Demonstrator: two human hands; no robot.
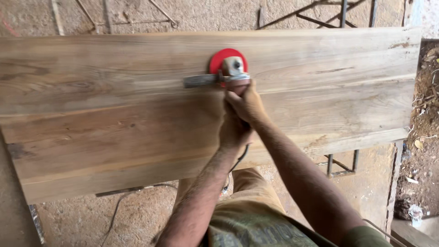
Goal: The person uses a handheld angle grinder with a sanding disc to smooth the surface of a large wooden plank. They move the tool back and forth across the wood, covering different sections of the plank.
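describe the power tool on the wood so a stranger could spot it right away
A broad wooden panel fills the view. Near its upper middle sits an angle grinder, gripped from below by the left hand and right hand. Its round red disc is the only bright colour.

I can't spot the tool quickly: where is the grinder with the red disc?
In the head view, the grinder sits at upper centre on the wide wooden board, gripped from below by the right hand and left hand.

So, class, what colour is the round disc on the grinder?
Red. The disc shows best in the head view, lying against the wooden board.
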